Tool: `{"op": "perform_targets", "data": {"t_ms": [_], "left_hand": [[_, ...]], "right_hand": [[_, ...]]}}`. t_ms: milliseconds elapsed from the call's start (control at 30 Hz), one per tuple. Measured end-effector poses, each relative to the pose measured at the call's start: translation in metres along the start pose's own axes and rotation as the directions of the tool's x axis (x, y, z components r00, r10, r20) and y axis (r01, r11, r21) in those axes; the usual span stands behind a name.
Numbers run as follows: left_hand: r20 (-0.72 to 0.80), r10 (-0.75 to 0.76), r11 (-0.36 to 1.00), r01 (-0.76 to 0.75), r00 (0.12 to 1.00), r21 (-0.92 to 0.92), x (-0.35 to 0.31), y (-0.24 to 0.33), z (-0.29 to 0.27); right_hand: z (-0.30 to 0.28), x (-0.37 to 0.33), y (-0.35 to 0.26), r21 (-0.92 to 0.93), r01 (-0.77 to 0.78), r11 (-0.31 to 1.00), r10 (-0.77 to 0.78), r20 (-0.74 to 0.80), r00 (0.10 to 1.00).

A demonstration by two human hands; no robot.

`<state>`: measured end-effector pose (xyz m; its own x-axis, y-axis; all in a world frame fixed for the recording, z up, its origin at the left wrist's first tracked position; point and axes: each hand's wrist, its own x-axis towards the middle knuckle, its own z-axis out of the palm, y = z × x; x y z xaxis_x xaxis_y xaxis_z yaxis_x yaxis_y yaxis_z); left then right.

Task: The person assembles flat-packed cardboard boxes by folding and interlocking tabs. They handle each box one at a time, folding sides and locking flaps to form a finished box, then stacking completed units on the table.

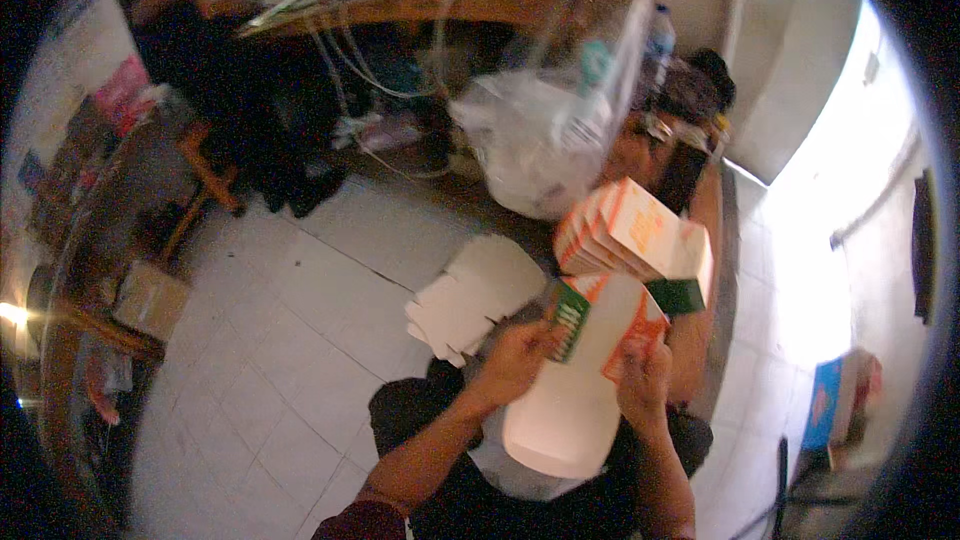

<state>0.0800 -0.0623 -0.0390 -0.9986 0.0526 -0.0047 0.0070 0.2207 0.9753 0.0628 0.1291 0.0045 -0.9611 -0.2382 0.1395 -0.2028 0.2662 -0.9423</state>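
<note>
A white cardboard box blank (pixel 563 415) with orange and green printed panels lies tilted above my lap. My left hand (pixel 518 365) is closed on its left side, by the green panel (pixel 570 322). My right hand (pixel 645 378) grips the orange printed edge on the other side. Just beyond the blank, several folded boxes (pixel 650 235) in white, orange and green stand pressed together on a brown bench. Left of them is a pile of flat white card blanks (pixel 478 295), its edges uneven. Motion smears the fingers somewhat.
A large clear plastic bag (pixel 540 140) bulges beside a cluttered wooden table (pixel 400 5) with hanging cables. A person in dark clothes (pixel 240 90) is at the far left. The brown bench (pixel 690 350) runs along my right. A small cardboard box (pixel 150 300) is at the left.
</note>
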Motion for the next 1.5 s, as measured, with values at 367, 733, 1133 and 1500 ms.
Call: {"op": "perform_targets", "data": {"t_ms": [367, 733, 1133, 1500], "left_hand": [[-0.298, -0.136, 0.945, 0.034, 0.945, -0.325, -0.004, 0.032, 0.012], [-0.387, -0.294, 0.908, 0.130, 0.874, -0.398, -0.005, 0.043, 0.021], [0.063, 0.311, 0.755, -0.206, 0.948, -0.622, 0.092, 0.126, 0.017], [-0.052, 0.381, 0.750, -0.276, 0.923, 0.601, 0.215, -0.033, 0.016]], "right_hand": [[0.017, 0.005, 0.025, 0.319, -0.071, 0.945, 0.089, -0.041, 0.995], [0.025, -0.059, 0.050, 0.725, -0.496, 0.478, 0.084, 0.524, 0.848], [-0.139, 0.050, 0.006, -0.606, 0.411, 0.682, -0.503, 0.020, 0.864], [-0.125, 0.134, 0.058, -0.683, 0.457, 0.570, -0.261, 0.376, 0.889]]}}
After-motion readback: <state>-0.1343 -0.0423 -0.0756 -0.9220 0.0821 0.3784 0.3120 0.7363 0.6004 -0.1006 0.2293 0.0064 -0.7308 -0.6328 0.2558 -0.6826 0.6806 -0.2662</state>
